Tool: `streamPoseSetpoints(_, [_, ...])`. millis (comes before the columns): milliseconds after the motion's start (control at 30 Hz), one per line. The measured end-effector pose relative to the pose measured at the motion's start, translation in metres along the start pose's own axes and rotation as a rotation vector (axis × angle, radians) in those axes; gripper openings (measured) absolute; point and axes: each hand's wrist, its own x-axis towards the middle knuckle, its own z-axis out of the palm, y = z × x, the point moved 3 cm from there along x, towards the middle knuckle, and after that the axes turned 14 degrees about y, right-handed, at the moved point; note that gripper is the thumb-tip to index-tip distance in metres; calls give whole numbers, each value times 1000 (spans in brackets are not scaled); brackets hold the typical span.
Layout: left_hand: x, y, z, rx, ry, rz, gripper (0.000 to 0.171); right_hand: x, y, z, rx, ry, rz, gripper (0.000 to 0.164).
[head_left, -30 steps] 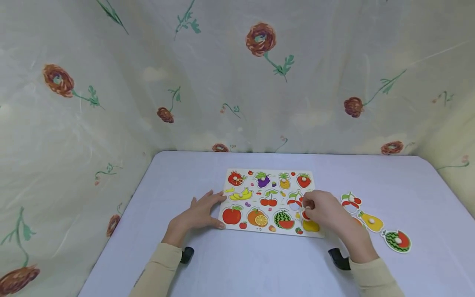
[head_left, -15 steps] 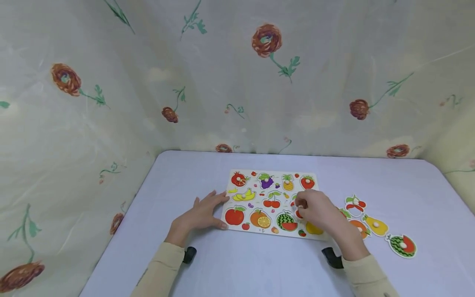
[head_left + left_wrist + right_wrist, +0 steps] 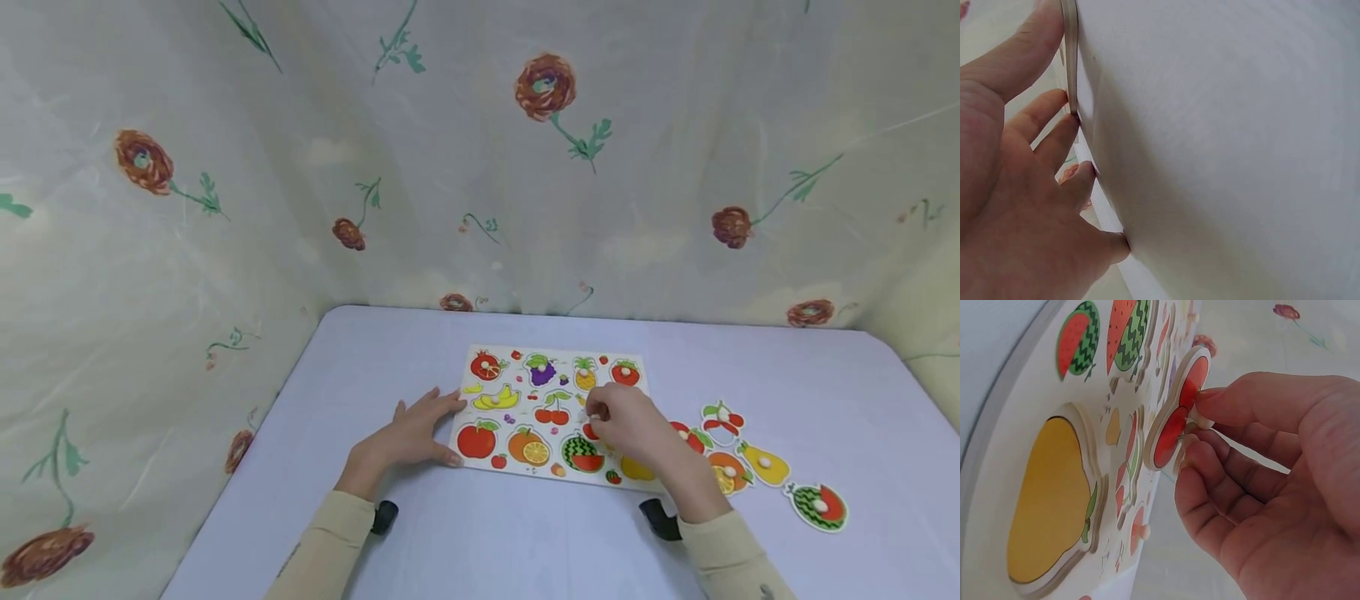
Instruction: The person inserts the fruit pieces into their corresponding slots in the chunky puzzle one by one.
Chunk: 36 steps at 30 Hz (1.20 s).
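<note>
My left hand (image 3: pixel 412 433) lies at the left edge of the white fruit puzzle board (image 3: pixel 566 365), fingers spread and thumb by the front left corner. In the left wrist view, fingertips (image 3: pixel 1071 119) sit right at the board's edge. My right hand (image 3: pixel 630 425) is over the board's right half. It pinches a cherry puzzle piece (image 3: pixel 1169 440) by its small knob, the piece tilted and facing the board's surface. Below it in the right wrist view is the yellow pear recess (image 3: pixel 1050 500). In the head view, the right hand hides part of the board's right side.
Right of the board lie loose pieces: an orange (image 3: pixel 729 473), a pear (image 3: pixel 763 462), a watermelon (image 3: pixel 819 507) and a red-and-white fruit (image 3: pixel 722 425). A red piece (image 3: pixel 688 436) is partly behind the right wrist. Flowered cloth (image 3: pixel 465 150) hangs behind the white table (image 3: pixel 525 550).
My right hand has shifted left across the board with the cherry piece, uncovering more loose pieces at right. The left hand stays at the board's edge. The head view has turned slightly.
</note>
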Motion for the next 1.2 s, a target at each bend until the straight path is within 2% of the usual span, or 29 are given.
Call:
streamPoseSetpoints(267, [-1, 1, -1, -3, -1, -6, 88, 8, -5, 5, 8, -16, -2, 7])
streamPoseSetpoints(600, [-2, 3, -4, 1, -14, -3, 88, 16, -10, 14, 0, -16, -50, 8])
streamPoseSetpoints(1200, [-2, 0, -5, -26, -22, 7, 88, 31, -21, 26, -13, -66, -42, 4])
